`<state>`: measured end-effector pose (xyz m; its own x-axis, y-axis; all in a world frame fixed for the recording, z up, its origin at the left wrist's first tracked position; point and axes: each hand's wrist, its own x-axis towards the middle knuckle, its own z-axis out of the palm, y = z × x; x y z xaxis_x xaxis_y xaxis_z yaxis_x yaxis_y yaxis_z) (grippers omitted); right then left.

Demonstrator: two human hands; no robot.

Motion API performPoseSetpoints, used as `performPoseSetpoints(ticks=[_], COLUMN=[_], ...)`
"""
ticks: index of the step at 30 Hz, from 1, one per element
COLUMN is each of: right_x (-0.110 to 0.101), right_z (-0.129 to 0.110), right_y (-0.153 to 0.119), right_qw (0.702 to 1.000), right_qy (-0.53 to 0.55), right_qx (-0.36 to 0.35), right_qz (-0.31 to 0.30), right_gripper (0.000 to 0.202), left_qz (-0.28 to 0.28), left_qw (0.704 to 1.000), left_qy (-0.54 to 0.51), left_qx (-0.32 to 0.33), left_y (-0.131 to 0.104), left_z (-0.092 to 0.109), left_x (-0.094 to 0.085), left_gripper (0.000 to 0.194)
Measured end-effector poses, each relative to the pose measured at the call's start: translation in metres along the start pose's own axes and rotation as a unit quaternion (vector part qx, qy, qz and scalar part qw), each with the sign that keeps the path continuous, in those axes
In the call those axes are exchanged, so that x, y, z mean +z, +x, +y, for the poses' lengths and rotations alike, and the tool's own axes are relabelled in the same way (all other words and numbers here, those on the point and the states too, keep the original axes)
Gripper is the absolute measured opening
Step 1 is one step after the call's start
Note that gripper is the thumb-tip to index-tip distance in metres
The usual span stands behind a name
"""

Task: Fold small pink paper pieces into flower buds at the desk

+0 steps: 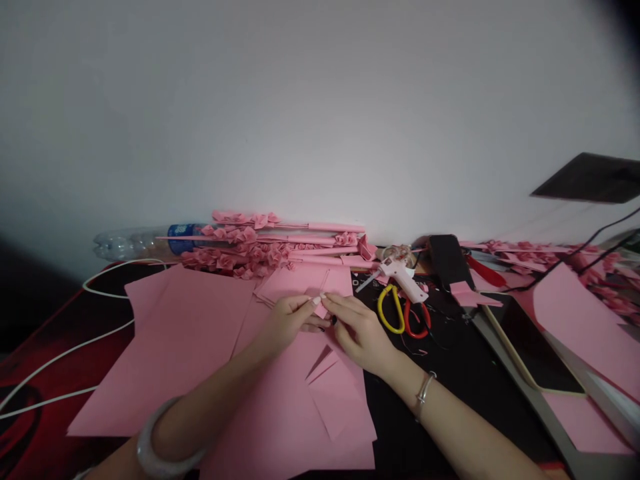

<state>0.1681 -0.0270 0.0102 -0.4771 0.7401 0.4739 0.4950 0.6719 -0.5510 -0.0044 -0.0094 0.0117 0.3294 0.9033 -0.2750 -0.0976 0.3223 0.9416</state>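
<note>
Both hands meet over the pink paper sheets (pixel 285 413) at the middle of the table. My left hand (pixel 290 322) is closed on a small folded piece of pink paper (pixel 321 309), its fingertips at the left side. From the right, my right hand (pixel 357 330) pinches the same piece, thumb and fingers touching it. The fingers partly hide its shape. Below the hands lies a loose folded pink paper (pixel 333 390) on the sheets. A white glue gun (pixel 405 281) and scissors with yellow and red handles (pixel 391 310) rest just right of my right hand.
Paper flower stems (pixel 260 257) are piled along the wall beside a plastic bottle (pixel 135 244). Large pink sheets (pixel 170 347) and a white cable (pixel 55 360) lie left. At the right are a black phone (pixel 450 260), a tablet-like device (pixel 533 343) and more pink paper (pixel 585 327).
</note>
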Motion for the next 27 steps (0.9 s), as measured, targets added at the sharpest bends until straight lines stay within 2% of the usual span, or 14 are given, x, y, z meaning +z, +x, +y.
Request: performPoseSetpoints(ticks=[6, 9, 13, 18, 24, 27], right_x=[-0.0023, -0.0033, -0.0036, -0.0053, -0.0045, -0.0049], right_z=[0.0016, 0.0, -0.0021, 0.0008, 0.0033, 0.0009], right_y=[0.0008, 0.0021, 0.0035, 0.0047, 0.0044, 0.0047], right_qw=[0.999, 0.995, 0.985, 0.971, 0.975, 0.979], right_qy=[0.033, 0.071, 0.098, 0.175, 0.138, 0.113], right_qx=[0.02, 0.076, 0.138, 0.15, 0.147, 0.134], right_qz=[0.0, 0.001, -0.02, -0.057, -0.093, -0.101], right_gripper=[0.049, 0.029, 0.004, 0.022, 0.019, 0.018], left_qz=[-0.031, -0.053, -0.111, -0.125, -0.16, -0.16], left_qw=[0.999, 0.997, 0.991, 0.986, 0.982, 0.982], left_qy=[0.021, 0.031, 0.062, 0.099, 0.089, 0.091], left_qx=[0.03, 0.037, 0.038, 0.044, 0.046, 0.04], left_y=[0.0002, 0.0007, -0.0007, -0.0038, -0.0042, -0.0045], left_z=[-0.0018, -0.0058, -0.0089, -0.0052, -0.0058, -0.0073], left_x=[-0.0001, 0.0002, 0.0018, 0.003, 0.0009, 0.0003], left_gripper=[0.022, 0.019, 0.02, 0.018, 0.017, 0.014])
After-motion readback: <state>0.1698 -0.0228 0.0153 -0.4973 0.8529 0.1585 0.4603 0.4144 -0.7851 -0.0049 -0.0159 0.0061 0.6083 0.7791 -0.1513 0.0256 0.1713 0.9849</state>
